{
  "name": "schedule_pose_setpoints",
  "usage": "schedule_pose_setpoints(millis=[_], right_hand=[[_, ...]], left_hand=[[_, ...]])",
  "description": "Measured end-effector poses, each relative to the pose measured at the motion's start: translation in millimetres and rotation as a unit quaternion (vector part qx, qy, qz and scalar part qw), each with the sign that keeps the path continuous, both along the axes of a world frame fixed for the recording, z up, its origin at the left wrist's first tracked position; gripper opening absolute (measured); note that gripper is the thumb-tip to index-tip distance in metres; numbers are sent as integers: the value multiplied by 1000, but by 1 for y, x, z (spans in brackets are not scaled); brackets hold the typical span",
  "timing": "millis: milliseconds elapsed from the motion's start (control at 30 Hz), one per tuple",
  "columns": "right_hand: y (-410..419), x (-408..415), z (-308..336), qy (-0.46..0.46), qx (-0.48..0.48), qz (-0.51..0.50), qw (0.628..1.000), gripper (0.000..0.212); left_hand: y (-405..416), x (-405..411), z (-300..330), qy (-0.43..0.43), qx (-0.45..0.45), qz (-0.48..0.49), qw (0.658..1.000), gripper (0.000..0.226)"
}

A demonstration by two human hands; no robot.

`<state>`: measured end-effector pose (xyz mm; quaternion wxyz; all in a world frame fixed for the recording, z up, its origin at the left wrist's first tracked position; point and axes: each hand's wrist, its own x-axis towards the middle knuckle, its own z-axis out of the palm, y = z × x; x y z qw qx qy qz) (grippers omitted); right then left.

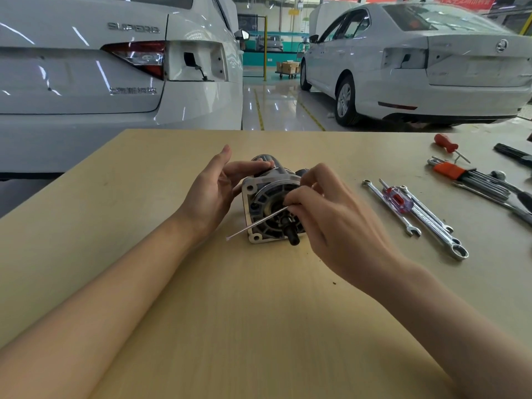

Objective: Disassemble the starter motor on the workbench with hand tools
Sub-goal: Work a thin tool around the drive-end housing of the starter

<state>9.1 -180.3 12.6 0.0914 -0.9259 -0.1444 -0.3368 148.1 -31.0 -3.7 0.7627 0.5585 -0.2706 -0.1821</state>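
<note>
— Pinched between your right hand (pixel 325 214) fingers is a thin metal rod (pixel 253 223); it slants across the face of the starter motor (pixel 270 203), its free tip hanging over the bench to the motor's left.

— And my other hand?

— Your left hand (pixel 210 194) stands on its edge against the motor's left side, fingers curled over the top of the body, thumb pointing up and away from you. You are gripping the housing there.

— Where does the motor sit?

— On its side near the middle of the workbench (pixel 259 312), flanged end and dark shaft stub facing you.

— Anything holding parts?

— Only an orange holder (pixel 449 171) at far right, with a row of hex keys slotted in it. Beside it lie loose tools: two combination wrenches (pixel 426 223), a clear-handled screwdriver (pixel 398 200) resting across them, and a red-handled screwdriver (pixel 446 143) further back.

— My arms?

— Both forearms come in from the bottom corners and meet at the motor, bare, wrists lifted off the wood.
</note>
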Motion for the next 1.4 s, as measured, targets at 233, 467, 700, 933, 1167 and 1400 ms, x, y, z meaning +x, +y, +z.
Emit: schedule_pose_setpoints(millis=[233,467,700,933,1167,1400], right_hand=[[10,2,-1,33,486,63,871,13],[-3,5,5,159,766,40,622,14],[-2,6,8,142,847,77,507,15],[0,5,9,143,855,96,489,18],[1,7,7,137,855,97,491,21],[2,8,6,122,850,86,505,18]], left_hand=[[-1,1,0,-1,2,6,1000,62],[-2,3,-1,-2,-4,3,1000,63],[-2,4,-2,-2,-7,1,1000,62],[-2,3,-2,-3,-12,-1,1000,63],[-1,4,-3,-2,-10,1,1000,62],[-2,3,-2,0,-7,6,1000,61]])
